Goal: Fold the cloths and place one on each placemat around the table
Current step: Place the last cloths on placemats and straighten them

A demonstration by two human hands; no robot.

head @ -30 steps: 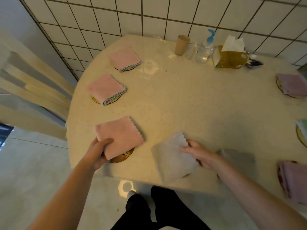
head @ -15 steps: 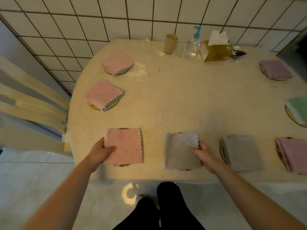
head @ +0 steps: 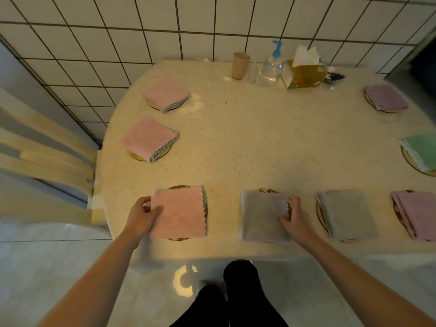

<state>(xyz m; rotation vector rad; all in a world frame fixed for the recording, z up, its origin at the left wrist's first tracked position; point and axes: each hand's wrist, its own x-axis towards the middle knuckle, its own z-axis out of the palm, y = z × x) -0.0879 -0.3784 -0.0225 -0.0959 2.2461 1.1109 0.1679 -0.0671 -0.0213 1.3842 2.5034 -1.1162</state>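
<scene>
The left hand [head: 141,217] pinched the left edge of the folded pink scalloped-edged cloth [head: 180,212], squaring it over its round patterned placemat [head: 181,187] at the cream worktop's [head: 259,142] near edge. The right hand's [head: 295,217] grip pinched the folded grey cloth [head: 262,217], likely centring it likewise.

No readable text anywhere; print on tissue box [head: 304,75] too blurred to make out.
</scene>
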